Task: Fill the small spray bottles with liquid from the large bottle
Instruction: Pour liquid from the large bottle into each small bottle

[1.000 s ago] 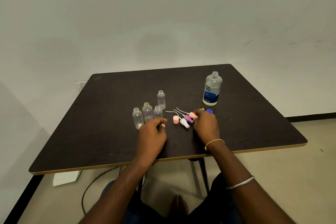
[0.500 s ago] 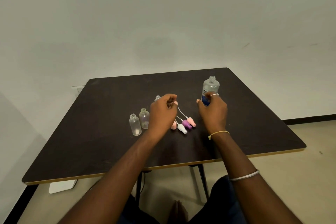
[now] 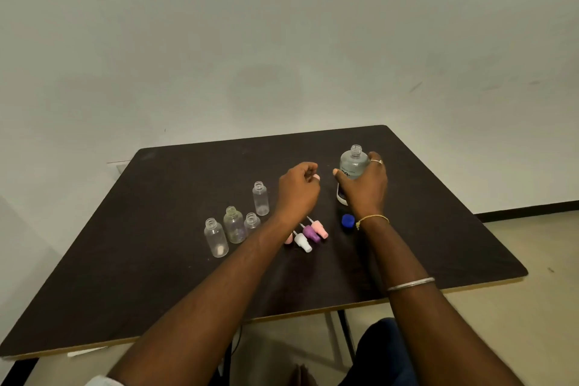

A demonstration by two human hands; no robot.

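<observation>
filling hadn't started, i thought: small spray bottles (image 3: 233,226) stood empty on the bench (image 3: 156,276). my right hand (image 3: 365,189) held the open large bottle (image 3: 354,163); left hand (image 3: 297,189) fingers curled, holding what i couldn't tell.

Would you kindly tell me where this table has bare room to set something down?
The table is bare along its left side outside the small bottles, across the back behind them, and right of the large bottle that the right hand grips. The middle is crowded: bottles, spray tops, blue cap and left hand.
</observation>
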